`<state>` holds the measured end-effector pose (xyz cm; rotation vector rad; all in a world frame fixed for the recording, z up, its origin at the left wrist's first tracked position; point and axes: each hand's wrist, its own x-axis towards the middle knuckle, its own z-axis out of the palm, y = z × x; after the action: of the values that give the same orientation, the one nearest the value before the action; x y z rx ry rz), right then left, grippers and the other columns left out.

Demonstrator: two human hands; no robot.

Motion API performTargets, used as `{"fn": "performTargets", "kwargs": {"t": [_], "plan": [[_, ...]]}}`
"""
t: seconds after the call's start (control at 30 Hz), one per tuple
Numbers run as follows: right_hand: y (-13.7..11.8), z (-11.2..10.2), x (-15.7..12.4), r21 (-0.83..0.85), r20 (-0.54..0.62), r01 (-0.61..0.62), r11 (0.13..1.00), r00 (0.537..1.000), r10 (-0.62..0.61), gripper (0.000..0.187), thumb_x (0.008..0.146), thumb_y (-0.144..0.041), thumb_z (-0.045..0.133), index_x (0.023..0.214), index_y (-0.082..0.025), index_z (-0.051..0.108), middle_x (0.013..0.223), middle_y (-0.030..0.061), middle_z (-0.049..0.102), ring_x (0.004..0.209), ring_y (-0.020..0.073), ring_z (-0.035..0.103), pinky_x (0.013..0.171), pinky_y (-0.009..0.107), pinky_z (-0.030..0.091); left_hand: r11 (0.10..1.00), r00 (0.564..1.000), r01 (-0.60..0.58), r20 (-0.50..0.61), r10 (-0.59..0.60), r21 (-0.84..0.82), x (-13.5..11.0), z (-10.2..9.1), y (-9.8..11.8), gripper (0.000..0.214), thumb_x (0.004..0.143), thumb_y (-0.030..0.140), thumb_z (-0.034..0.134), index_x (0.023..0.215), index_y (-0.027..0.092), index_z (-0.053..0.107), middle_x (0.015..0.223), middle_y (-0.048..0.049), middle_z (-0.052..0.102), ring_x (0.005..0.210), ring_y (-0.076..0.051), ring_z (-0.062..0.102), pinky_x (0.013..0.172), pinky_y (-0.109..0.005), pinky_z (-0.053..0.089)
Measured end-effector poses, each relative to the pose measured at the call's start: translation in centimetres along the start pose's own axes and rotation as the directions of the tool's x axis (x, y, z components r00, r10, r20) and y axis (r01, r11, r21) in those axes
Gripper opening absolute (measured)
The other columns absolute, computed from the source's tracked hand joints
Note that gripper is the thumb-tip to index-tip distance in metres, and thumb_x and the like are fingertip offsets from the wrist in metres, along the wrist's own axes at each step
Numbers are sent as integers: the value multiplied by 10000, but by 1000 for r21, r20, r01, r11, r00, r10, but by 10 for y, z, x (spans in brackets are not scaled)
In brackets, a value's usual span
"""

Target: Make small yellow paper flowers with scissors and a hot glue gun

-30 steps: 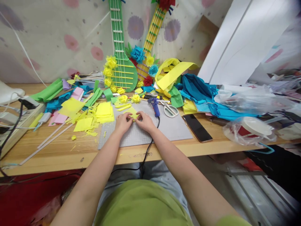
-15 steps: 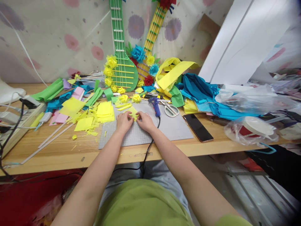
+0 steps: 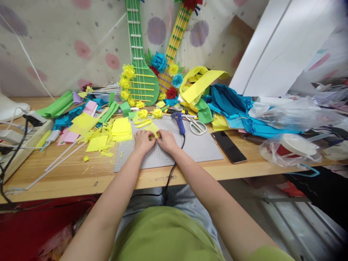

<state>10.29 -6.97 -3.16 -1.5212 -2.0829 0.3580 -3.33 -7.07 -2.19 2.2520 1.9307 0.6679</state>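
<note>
Over the grey cutting mat [image 3: 201, 148], my left hand [image 3: 144, 140] and my right hand [image 3: 166, 140] meet with thumbs and fingertips pinched together. Both are closed on a small piece of yellow crepe paper [image 3: 152, 128], whose far part shows beyond the fingers; its near edge is hidden by them. Just past the hands lie folded yellow paper strips [image 3: 143, 123] and two yellow paper flowers [image 3: 157, 114]. A stack of yellow paper squares [image 3: 121, 128] is left of my left hand. Right of my right hand rest a blue hot glue gun [image 3: 178, 123] and white-handled scissors [image 3: 198, 127].
A green paper-covered lute [image 3: 145, 85] and a yellow one [image 3: 178, 32] lean against the wall. A phone [image 3: 228, 146] lies right of the mat, near a bagged cup [image 3: 290, 150]. Blue crepe paper [image 3: 231, 103] is heaped behind. A power strip [image 3: 29, 145] stands at left; the glue gun's cord [image 3: 174, 166] crosses the mat.
My fingertips have shifted slightly on the yellow paper, and less of it shows between the hands. Everything else on the table stays where it was.
</note>
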Motion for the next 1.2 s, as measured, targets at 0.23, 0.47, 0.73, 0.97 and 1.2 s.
{"fn": "performTargets", "kwargs": {"t": [0.23,0.47,0.73,0.97,1.2], "plan": [[1,-2,-1,-36,5,38,999,999,-38,315,797,-128,425,1083,-151,555,966,80,642,902,214,517,859,346,372,998,1000,23,5,-22,-64,0,-2,-3,193,719,197,532,867,243,647,903,-58,640,978,-272,490,883,-426,337],[7,-1,-1,10,41,85,996,995,-86,339,821,-113,390,1128,-158,527,1017,81,631,954,201,510,897,345,363,994,999,-14,-33,10,-113,1,-8,-13,374,665,42,459,936,236,629,1128,-30,617,1103,-234,475,942,-387,345],[6,-6,-2,116,-70,47,992,997,-39,329,797,-122,413,1103,-161,530,898,48,633,893,192,507,840,314,400,995,995,-101,8,101,-27,-2,-13,-20,289,747,188,493,995,223,637,1136,-32,628,1103,-232,495,997,-415,270],[4,-11,-5,83,-119,184,979,978,-173,432,693,-76,458,1109,-174,518,946,46,621,929,200,492,856,322,399,993,999,-45,-16,47,108,-6,-7,-6,272,803,365,497,951,209,662,999,-88,622,1011,-276,490,869,-416,336],[1,-10,-6,-5,-27,191,981,981,-191,443,709,-82,447,1143,-158,497,986,61,635,965,213,496,869,345,394,994,994,-108,-27,108,26,-3,-9,-13,371,777,140,441,1111,190,595,1160,-52,611,1078,-234,488,925,-371,330]]}}
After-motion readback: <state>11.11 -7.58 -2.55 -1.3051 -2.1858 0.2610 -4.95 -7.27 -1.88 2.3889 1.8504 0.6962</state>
